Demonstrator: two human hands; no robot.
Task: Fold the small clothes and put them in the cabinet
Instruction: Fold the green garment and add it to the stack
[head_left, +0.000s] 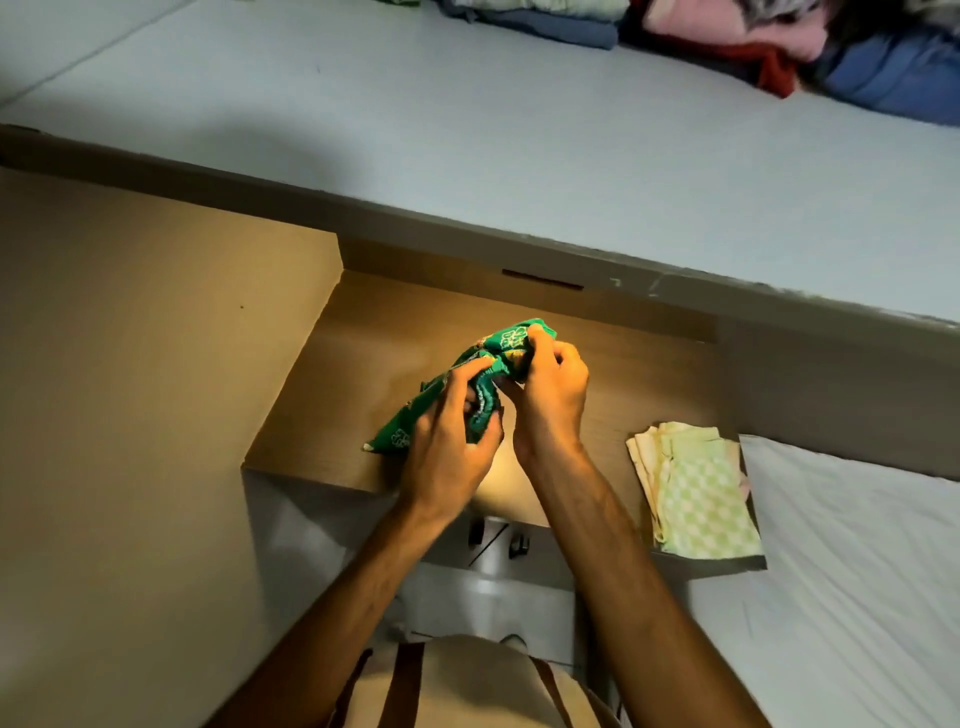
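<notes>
A view from above looks down on a person's two bare forearms reaching into an open wooden compartment (353, 343) with a light brown floor and side walls. Both hands meet over the middle of the compartment floor, holding a small green patterned cloth garment (457, 387) with pale flower-like prints. The left hand (447, 441) has its fingers curled round the lower, nearer part of the garment, whose loose corner hangs toward the front left of the compartment. The right hand (550, 389) pinches the upper, farther part of the garment with fingers and thumb bent closed on it. The garment is bunched between the hands, and whether it touches the floor cannot be told.

At the front right corner of the compartment lies a folded stack of pale yellow and light green checked cloths (696, 488), flat, with its near end reaching the front edge. It is well apart from the hands.

Beyond the compartment's back wall stretches a pale blue mattress surface (467, 119). At its far right edge sits a heap of unfolded clothes in blue, pink, red and dark colours (779, 41).
</notes>
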